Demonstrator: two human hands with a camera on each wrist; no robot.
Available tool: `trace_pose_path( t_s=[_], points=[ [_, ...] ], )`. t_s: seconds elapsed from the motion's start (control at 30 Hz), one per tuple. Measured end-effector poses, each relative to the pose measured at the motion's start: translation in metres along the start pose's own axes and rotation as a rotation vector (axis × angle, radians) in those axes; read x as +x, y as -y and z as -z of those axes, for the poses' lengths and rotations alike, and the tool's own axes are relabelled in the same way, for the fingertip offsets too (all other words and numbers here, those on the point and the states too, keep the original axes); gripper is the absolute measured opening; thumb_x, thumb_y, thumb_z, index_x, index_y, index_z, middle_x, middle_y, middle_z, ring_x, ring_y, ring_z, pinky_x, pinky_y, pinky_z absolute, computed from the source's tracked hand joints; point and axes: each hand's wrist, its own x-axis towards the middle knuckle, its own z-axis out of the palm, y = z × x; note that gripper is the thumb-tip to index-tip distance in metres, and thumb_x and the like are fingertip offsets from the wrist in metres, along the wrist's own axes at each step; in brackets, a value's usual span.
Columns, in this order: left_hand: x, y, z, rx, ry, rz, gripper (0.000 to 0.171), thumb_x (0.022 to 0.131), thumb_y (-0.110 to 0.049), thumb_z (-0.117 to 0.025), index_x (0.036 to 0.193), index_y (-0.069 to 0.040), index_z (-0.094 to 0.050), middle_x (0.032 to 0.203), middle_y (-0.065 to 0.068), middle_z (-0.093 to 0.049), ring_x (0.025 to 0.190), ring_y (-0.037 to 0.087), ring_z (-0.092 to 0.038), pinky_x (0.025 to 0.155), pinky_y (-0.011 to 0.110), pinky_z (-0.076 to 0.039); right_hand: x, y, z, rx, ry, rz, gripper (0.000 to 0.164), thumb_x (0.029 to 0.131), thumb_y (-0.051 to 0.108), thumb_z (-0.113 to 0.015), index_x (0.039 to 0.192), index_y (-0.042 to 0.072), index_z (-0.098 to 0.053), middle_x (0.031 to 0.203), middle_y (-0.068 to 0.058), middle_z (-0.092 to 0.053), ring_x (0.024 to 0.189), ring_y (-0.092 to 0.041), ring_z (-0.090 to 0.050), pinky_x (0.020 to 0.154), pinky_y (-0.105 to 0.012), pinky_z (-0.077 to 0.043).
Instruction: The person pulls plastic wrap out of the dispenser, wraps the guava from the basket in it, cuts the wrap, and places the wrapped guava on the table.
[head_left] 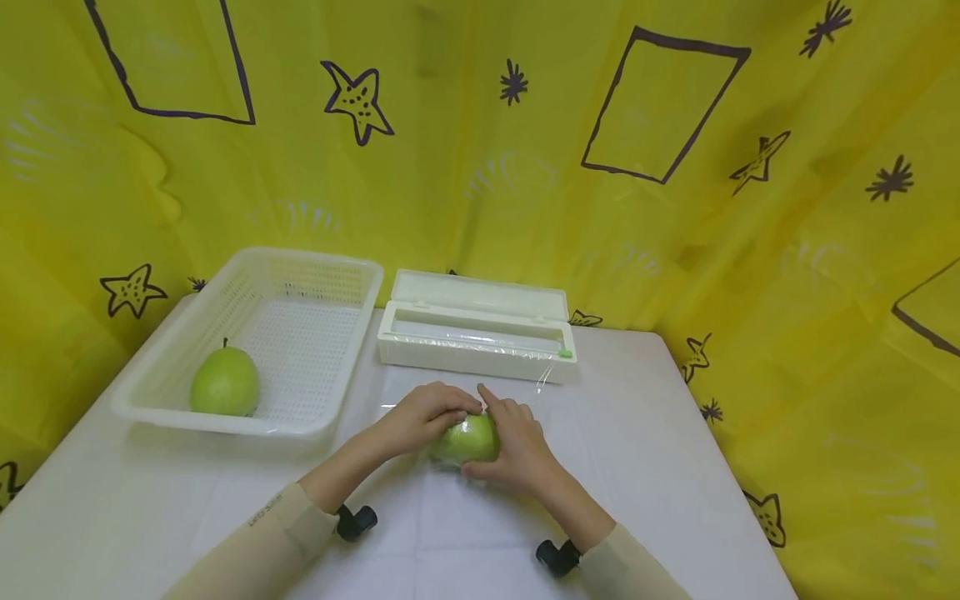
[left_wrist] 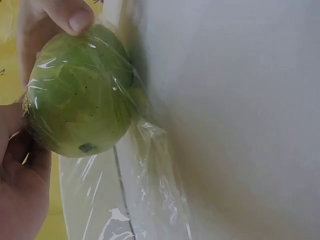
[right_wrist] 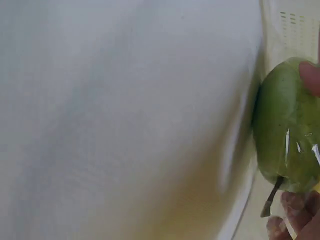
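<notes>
A green pear [head_left: 467,440] with shiny cling film [left_wrist: 150,145] over it is between both hands above the table. My right hand [head_left: 517,442] grips its right side, thumb on the near side and fingers beyond. At its upper left, the curled fingers of my left hand [head_left: 429,417] pinch the film against the pear. The pear's dark stem [right_wrist: 271,199] shows in the right wrist view, and its dark bottom end in the left wrist view. Loose film hangs crumpled from the fruit. Parts of the fingers are hidden behind it.
Behind the hands stands a white cling film box [head_left: 480,354], its lid raised and a roll inside. At left, a white perforated basket [head_left: 322,427] holds another green pear [head_left: 225,382]. A yellow patterned curtain [head_left: 450,183] borders the white table [head_left: 637,483].
</notes>
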Motion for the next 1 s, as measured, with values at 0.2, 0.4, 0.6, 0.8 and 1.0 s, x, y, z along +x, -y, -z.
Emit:
trace_pose_path(
  t_s=[0.2, 0.4, 0.6, 0.8, 1.0],
  points=[
    [0.000, -0.002, -0.001, 0.033, -0.039, 0.023, 0.020, 0.097, -0.009, -0.063, 0.114, -0.008, -0.073, 0.129, 0.010, -0.065, 0.120, 0.026, -0.062, 0.101, 0.043, -0.050, -0.010, 0.010, 0.003, -0.025, -0.263, 0.050, 0.107, 0.062, 0.048, -0.093, 0.152, 0.019, -0.041, 0.152, -0.013, -0.037, 0.134, -0.038, -0.037, 0.102, -0.059, -0.036],
    [-0.002, -0.006, 0.001, 0.006, -0.044, 0.097, 0.030, 0.098, -0.010, -0.061, 0.128, -0.004, -0.064, 0.134, 0.008, -0.059, 0.120, 0.025, -0.061, 0.101, 0.040, -0.050, -0.008, 0.019, 0.000, 0.035, -0.127, 0.082, 0.103, 0.071, 0.042, -0.089, 0.153, 0.007, -0.037, 0.146, -0.011, -0.051, 0.133, -0.031, -0.048, 0.104, -0.050, -0.046],
    [-0.028, -0.023, 0.005, -0.033, -0.315, 0.171, 0.039, 0.102, -0.004, -0.052, 0.140, -0.009, -0.052, 0.135, 0.009, -0.059, 0.121, 0.024, -0.060, 0.100, 0.042, -0.051, 0.002, 0.019, -0.008, -0.044, -0.083, 0.076, 0.095, 0.069, 0.037, -0.092, 0.148, 0.011, -0.046, 0.142, -0.004, -0.056, 0.126, -0.028, -0.054, 0.102, -0.045, -0.048],
    [-0.079, -0.055, -0.008, -0.385, -0.435, 0.338, 0.025, 0.099, -0.007, -0.058, 0.123, -0.002, -0.059, 0.106, 0.012, -0.068, 0.087, 0.014, -0.065, 0.076, 0.031, -0.058, 0.005, 0.022, -0.010, -0.041, -0.082, 0.059, 0.095, 0.066, 0.037, -0.093, 0.147, 0.016, -0.048, 0.140, 0.000, -0.058, 0.117, -0.025, -0.055, 0.097, -0.043, -0.050],
    [-0.113, -0.067, -0.032, -0.974, -0.211, 0.673, 0.042, 0.103, -0.019, -0.053, 0.134, 0.007, -0.044, 0.114, 0.018, -0.067, 0.092, 0.019, -0.067, 0.081, 0.032, -0.059, 0.004, 0.021, -0.006, -0.006, -0.062, -0.006, 0.099, 0.065, 0.033, -0.094, 0.149, 0.020, -0.045, 0.137, 0.001, -0.059, 0.118, -0.025, -0.054, 0.096, -0.044, -0.050]
  ],
)
